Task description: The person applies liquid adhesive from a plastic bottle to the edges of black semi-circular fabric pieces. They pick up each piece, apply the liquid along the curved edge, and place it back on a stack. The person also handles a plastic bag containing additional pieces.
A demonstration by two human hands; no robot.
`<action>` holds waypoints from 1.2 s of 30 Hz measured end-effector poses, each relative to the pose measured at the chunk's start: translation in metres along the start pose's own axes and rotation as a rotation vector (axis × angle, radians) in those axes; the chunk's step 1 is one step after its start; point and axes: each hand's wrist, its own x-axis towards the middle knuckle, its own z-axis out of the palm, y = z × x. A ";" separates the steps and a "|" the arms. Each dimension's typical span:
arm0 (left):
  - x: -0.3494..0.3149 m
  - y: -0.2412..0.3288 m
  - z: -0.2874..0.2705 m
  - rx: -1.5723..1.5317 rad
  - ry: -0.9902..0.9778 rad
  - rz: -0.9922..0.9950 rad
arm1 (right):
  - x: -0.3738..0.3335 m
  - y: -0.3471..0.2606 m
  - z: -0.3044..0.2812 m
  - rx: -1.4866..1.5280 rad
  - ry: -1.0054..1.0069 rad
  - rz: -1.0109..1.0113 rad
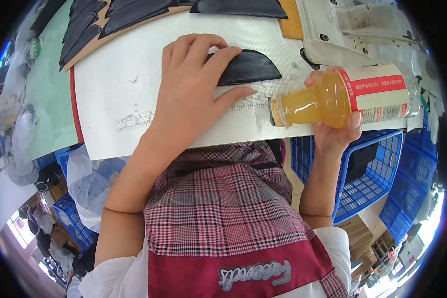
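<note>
A black half-moon piece (251, 68) lies flat on the white work surface, its left end partly hidden by my left hand (196, 74). The bent fingers hold it down at that end, the index fingertip on its upper edge and the thumb just below its lower edge. My right hand (350, 126) is wrapped round a clear bottle (382, 92) tipped on its side. Yellow liquid fills its neck and shoulder, and the label is cream and red. Its dark-tipped mouth points left, over the surface and apart from the piece.
More black pieces (134, 15) lie on a tan board at the far left, another (238, 7) at the far edge. A ruler scale (134, 120) runs across the white surface (104, 94). Pale machinery (367, 27) stands far right; a blue crate (367, 174) sits below the right edge.
</note>
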 end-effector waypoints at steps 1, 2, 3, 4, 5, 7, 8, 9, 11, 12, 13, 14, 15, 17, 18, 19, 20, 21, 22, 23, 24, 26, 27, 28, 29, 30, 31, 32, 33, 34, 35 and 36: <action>0.002 0.002 0.000 -0.001 -0.007 0.008 | 0.000 -0.001 0.000 0.004 -0.004 0.011; 0.005 0.003 0.000 -0.003 -0.013 0.018 | 0.001 -0.001 0.001 0.008 -0.007 0.020; 0.006 0.003 0.000 -0.005 -0.020 0.029 | 0.001 -0.002 0.001 0.012 -0.010 0.029; 0.008 0.004 -0.001 -0.008 -0.025 0.029 | 0.001 -0.002 0.001 0.026 -0.006 0.035; 0.009 0.004 -0.001 -0.010 -0.030 0.029 | 0.001 -0.001 0.000 0.041 -0.003 0.040; 0.010 0.004 -0.002 -0.009 -0.034 0.028 | 0.000 -0.001 -0.001 0.060 -0.003 0.048; 0.010 0.004 -0.003 -0.004 -0.032 0.025 | 0.000 -0.002 0.000 0.065 -0.008 0.051; 0.010 0.003 -0.004 0.000 -0.031 0.023 | 0.000 -0.002 0.001 0.069 -0.013 0.054; 0.010 0.003 -0.003 -0.013 -0.018 0.020 | 0.001 -0.002 0.001 0.072 -0.020 0.050; 0.009 0.002 -0.003 -0.019 -0.012 0.019 | 0.001 -0.002 0.000 0.066 -0.031 0.039; 0.010 0.002 -0.003 -0.019 -0.008 0.023 | 0.001 -0.001 -0.001 0.061 -0.041 0.029; 0.010 0.001 -0.003 -0.019 -0.003 0.027 | 0.001 0.001 -0.002 0.048 -0.059 0.009; 0.010 0.001 -0.003 -0.019 0.002 0.031 | 0.001 0.002 -0.004 0.042 -0.068 0.000; 0.011 0.000 -0.002 -0.017 0.024 0.039 | 0.001 0.004 -0.006 0.038 -0.081 -0.007; 0.012 -0.001 -0.002 -0.016 0.036 0.043 | 0.002 0.004 -0.007 0.040 -0.084 -0.007; 0.011 -0.001 -0.001 -0.031 0.037 0.050 | 0.002 0.004 -0.010 0.058 -0.126 0.052; 0.012 -0.002 0.000 -0.045 0.043 0.060 | 0.004 0.002 -0.013 0.075 -0.169 0.107; 0.013 -0.002 0.000 -0.060 0.049 0.070 | 0.005 0.000 -0.015 0.090 -0.212 0.161; 0.014 -0.002 -0.002 -0.054 0.046 0.064 | 0.007 -0.003 -0.012 0.089 -0.210 0.217; 0.013 -0.001 -0.003 -0.048 0.043 0.060 | 0.008 -0.006 -0.007 0.087 -0.204 0.272; 0.013 0.001 -0.004 -0.043 0.039 0.055 | 0.009 -0.009 -0.002 0.091 -0.200 0.313; 0.011 0.004 -0.009 -0.048 0.024 0.057 | 0.009 -0.013 0.009 0.108 -0.194 0.385; 0.011 0.006 -0.011 -0.051 0.017 0.058 | 0.008 -0.014 0.015 0.119 -0.191 0.414; 0.010 0.008 -0.012 -0.086 0.002 0.065 | 0.006 -0.013 0.022 0.145 -0.116 0.411; 0.008 0.009 -0.014 -0.119 -0.013 0.064 | 0.006 -0.014 0.025 0.121 -0.103 0.412; 0.008 0.009 -0.016 -0.151 -0.028 0.064 | 0.006 -0.016 0.028 0.097 -0.090 0.414; 0.010 0.008 -0.018 -0.210 -0.025 0.011 | 0.007 -0.017 0.030 0.073 -0.077 0.415; 0.012 0.007 -0.020 -0.268 -0.021 -0.042 | 0.008 -0.018 0.031 0.074 -0.070 0.429; 0.014 0.004 -0.022 -0.328 -0.018 -0.095 | 0.008 -0.018 0.031 0.075 -0.063 0.443; 0.018 -0.002 -0.020 -0.328 -0.009 -0.078 | 0.009 -0.019 0.031 0.076 -0.055 0.457; 0.025 -0.012 -0.016 -0.333 0.001 -0.061 | 0.008 -0.019 0.032 0.065 -0.051 0.450; 0.031 -0.020 -0.013 -0.330 0.014 -0.045 | 0.008 -0.018 0.031 0.059 -0.053 0.442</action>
